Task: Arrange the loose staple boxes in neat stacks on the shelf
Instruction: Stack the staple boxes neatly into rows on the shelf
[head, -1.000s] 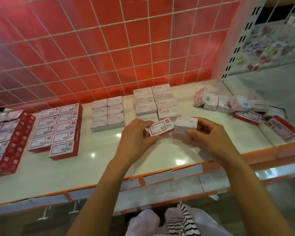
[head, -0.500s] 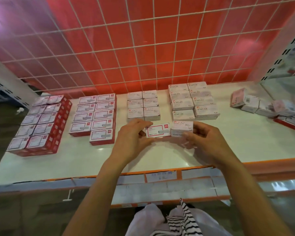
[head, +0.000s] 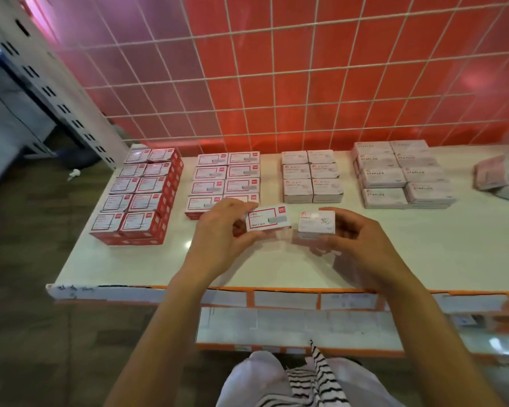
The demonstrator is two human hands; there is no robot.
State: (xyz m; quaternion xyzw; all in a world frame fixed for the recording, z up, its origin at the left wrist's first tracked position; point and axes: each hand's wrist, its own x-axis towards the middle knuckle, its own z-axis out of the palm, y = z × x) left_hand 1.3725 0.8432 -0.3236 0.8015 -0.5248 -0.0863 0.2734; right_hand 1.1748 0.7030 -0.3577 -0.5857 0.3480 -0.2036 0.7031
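**Two boxes in hand, mid-frame, above the shelf**

Centre of the frame: the left hand (head: 221, 233) pinches a red-bordered box (head: 266, 221) at its left end, label up. Just beside it, with a slim gap between, the right hand (head: 362, 248) curls its fingers round the right end of a white box (head: 316, 221). Both boxes sit over the front of the pale shelf (head: 130, 259); whether they touch it cannot be told.

Behind them run four neat blocks across the frame: red stacks (head: 138, 198) at the left, a red-labelled block (head: 227, 177) next, then a small white block (head: 312, 177) and the STAPLES block (head: 403, 174). The left hand covers the front corner of the red-labelled block. Loose boxes (head: 500, 180) lie blurred at the right edge, well apart from the hands.

A white wire grid (head: 276, 83) fronts the red back panel, a perforated upright (head: 41, 71) slants through the upper left, and a label strip (head: 276, 298) lines the shelf's front edge.
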